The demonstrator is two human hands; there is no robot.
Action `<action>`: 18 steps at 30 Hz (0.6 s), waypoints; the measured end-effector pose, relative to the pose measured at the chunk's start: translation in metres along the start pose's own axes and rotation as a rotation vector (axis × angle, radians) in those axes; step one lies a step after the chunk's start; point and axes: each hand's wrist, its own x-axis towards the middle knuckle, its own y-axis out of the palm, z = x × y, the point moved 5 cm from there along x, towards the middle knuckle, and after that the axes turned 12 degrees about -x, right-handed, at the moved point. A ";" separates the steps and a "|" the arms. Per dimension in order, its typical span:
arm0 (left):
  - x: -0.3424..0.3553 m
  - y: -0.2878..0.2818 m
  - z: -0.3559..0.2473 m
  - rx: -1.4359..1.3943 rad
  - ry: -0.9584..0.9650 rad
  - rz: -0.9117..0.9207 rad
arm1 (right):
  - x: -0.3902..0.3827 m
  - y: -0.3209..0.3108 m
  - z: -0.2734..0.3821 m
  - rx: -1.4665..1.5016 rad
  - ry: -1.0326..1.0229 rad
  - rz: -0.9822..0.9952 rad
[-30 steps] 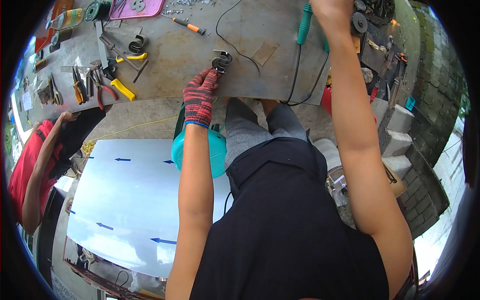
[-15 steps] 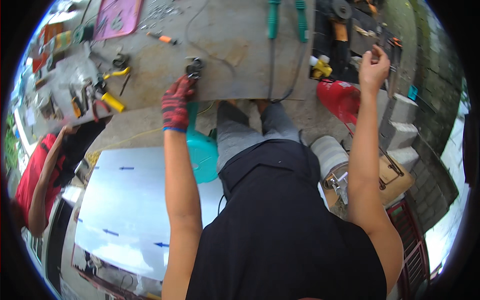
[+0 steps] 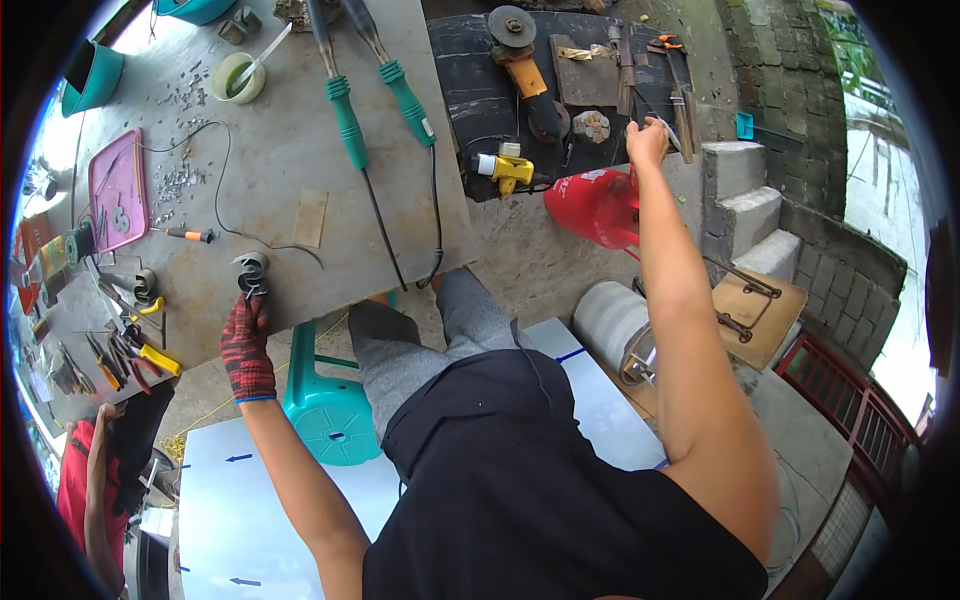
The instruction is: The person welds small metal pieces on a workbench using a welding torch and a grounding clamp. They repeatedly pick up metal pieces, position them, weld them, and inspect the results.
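Left of centre, the gloved left hand (image 3: pixel 247 345) pinches a curled metal strip (image 3: pixel 250 272): stiff, springy, sharp-edged, best held mid-coil. The right hand (image 3: pixel 647 140), upper right, closes on a rod (image 3: pixel 672 132).

The right hand (image 3: pixel 648 140) closes around something too small to identify. The left hand (image 3: pixel 246 345) is covered by a red-and-black glove; its fingertips meet a small curled metal part (image 3: pixel 250 272) at the workbench (image 3: pixel 300 150) near edge, grip unclear. The teal bucket (image 3: pixel 195 8) at the far edge is cut off. Small hardware near the pink tray (image 3: pixel 118 190) is indistinct.
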 end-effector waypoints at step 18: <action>0.004 0.005 -0.035 -0.877 -0.605 -0.196 | 0.156 0.091 -0.008 -0.291 -0.234 0.024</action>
